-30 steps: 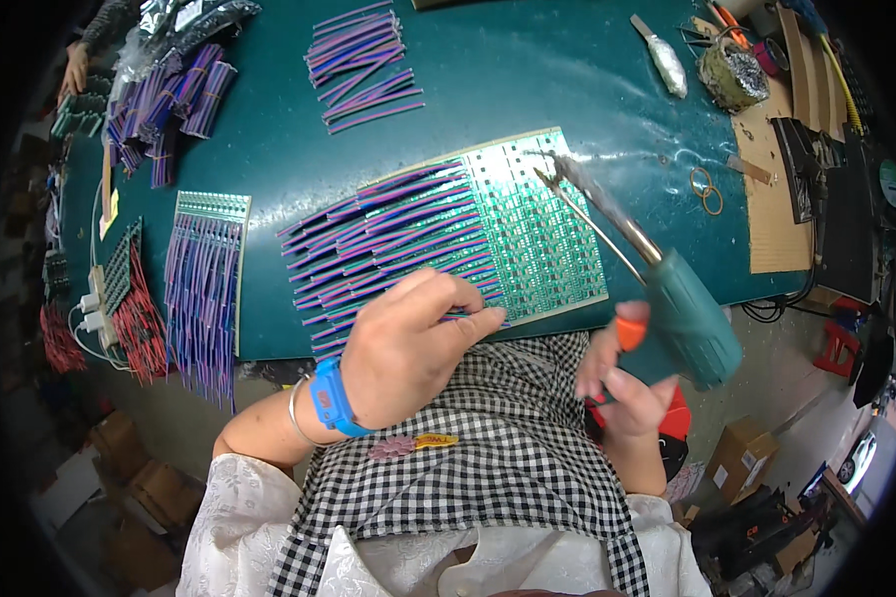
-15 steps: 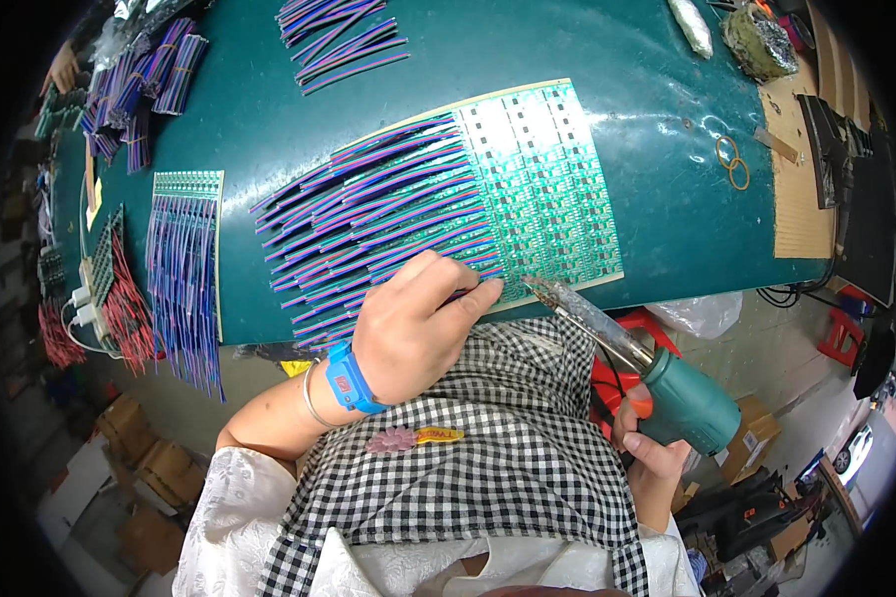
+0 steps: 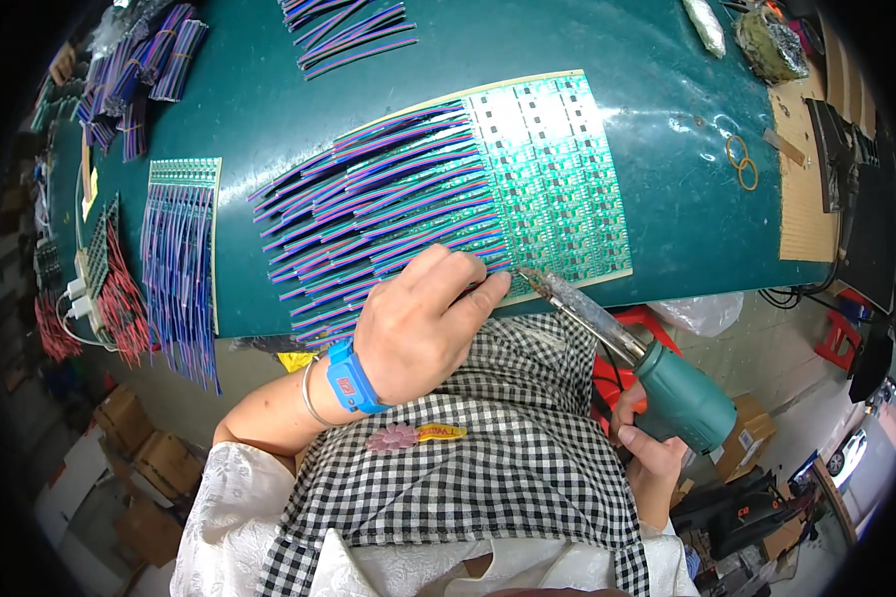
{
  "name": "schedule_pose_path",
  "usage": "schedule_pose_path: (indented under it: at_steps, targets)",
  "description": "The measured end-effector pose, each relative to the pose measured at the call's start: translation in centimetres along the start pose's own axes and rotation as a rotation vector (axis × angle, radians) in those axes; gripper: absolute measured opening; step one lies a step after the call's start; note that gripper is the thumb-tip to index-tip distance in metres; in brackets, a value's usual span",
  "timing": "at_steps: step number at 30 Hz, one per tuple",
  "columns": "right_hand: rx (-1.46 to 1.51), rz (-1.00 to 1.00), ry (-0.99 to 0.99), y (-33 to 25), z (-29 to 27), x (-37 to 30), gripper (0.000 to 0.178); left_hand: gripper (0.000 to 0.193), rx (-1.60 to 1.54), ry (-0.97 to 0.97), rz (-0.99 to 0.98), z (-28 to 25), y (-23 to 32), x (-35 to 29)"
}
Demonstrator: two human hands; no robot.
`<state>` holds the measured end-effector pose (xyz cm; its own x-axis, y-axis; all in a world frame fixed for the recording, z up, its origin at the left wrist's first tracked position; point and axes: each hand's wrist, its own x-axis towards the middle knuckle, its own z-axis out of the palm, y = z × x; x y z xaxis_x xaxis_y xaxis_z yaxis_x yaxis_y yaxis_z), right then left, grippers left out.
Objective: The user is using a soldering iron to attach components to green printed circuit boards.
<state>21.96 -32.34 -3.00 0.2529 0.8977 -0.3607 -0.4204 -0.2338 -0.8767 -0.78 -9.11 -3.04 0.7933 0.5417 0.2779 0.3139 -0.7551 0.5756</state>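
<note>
A large panel of green circuit boards [image 3: 557, 189] lies on the table, with rows of blue, pink and black ribbon wires [image 3: 388, 204] running off it to the left. My left hand [image 3: 418, 313], wearing a blue wrist strap [image 3: 351, 378], is closed in a pinch at the panel's near edge. A wire end seems to be between thumb and forefinger, mostly hidden by the fingers. My right hand [image 3: 649, 443] grips the green handle of a soldering gun [image 3: 689, 396]. Its metal tip points left and meets the board right beside my left fingertips.
A smaller wired panel [image 3: 184, 171] lies at left, its wires hanging over the table edge. Loose wires [image 3: 354, 40] and bundled wires [image 3: 175, 65] sit farther back. Two rubber bands [image 3: 741, 161] and a cardboard sheet [image 3: 806, 214] are at right. A red stool [image 3: 841, 336] stands on the floor.
The soldering gun's tip has moved slightly left and up, closer to my left fingertips. My left hand keeps its pinch at the near edge. The whole view has shifted a little.
</note>
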Motion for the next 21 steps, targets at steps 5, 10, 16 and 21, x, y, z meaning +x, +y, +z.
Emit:
schedule_pose_path:
  at_steps: [5,10,16,21]
  targets:
    - [-0.219,-0.045,-0.113,0.0,-1.0,0.6,0.036,0.041,0.011,-0.007,-0.012,-0.2,0.1,0.1]
    - [-0.018,-0.061,0.013,-0.6,0.4,0.8,0.033,0.04,0.022,0.003,-0.009,0.1,0.1,-0.1]
    - [-0.01,-0.012,0.079,-0.6,0.4,-0.2,0.046,0.04,0.034,-0.002,-0.005,0.0,0.1,0.0]
    - [-0.068,-0.028,-0.003,-0.3,-0.3,0.3,0.04,0.042,0.039,-0.009,0.002,-0.1,0.2,0.1]
